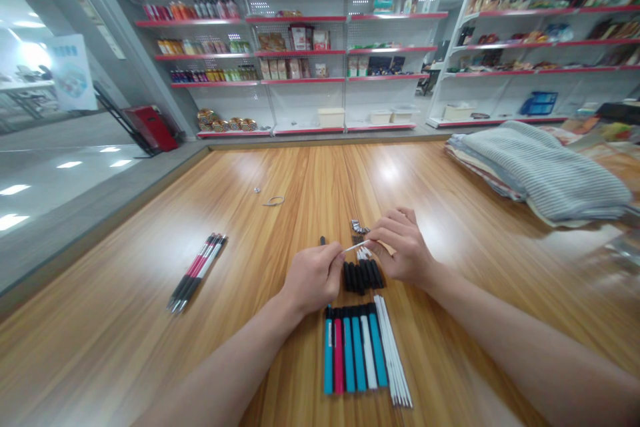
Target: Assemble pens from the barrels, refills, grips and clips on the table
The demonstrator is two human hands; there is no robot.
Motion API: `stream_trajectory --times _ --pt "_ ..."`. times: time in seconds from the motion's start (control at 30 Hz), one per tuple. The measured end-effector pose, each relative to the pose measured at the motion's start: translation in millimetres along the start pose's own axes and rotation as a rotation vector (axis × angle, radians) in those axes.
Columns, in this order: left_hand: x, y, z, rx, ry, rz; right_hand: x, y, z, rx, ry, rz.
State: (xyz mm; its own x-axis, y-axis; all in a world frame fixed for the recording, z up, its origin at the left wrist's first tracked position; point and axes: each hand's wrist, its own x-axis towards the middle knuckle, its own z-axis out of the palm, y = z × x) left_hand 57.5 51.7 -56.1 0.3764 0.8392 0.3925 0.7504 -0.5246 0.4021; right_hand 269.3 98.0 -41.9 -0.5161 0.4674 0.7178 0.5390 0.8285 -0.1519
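Observation:
My left hand (315, 275) and my right hand (400, 247) are both closed, pinching a thin white pen refill (355, 246) between them, above the table. A short black piece (323, 240) shows behind my left hand; whether that hand holds it I cannot tell. Below my hands lie several black pen grips (362, 275) in a row. White pieces (364, 253) and small silver metal parts (358, 227) lie just beyond, partly covered by my right hand. Nearer to me are blue, pink and white pen barrels (356, 353), side by side, with a bundle of white refills (394, 353) along their right.
Several assembled pens (197, 273) lie together on the wooden table (125, 333) at left. A thin ring (274, 201) and a tiny silver piece (257, 190) lie farther back. Folded striped cloth (545, 167) is piled at right. Stocked shelves (295, 82) stand beyond the table.

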Motion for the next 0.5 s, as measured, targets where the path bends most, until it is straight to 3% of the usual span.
stream_trajectory --times 0.13,0.5 --pt "-1.1 0.2 -0.2 0.049 -0.016 0.042 -1.1 -5.4 3.3 0.057 -0.040 -0.058" --pt "-1.0 2.4 -2.3 0.127 -0.026 0.088 -3.0 -3.4 5.5 0.126 -0.094 -0.049"
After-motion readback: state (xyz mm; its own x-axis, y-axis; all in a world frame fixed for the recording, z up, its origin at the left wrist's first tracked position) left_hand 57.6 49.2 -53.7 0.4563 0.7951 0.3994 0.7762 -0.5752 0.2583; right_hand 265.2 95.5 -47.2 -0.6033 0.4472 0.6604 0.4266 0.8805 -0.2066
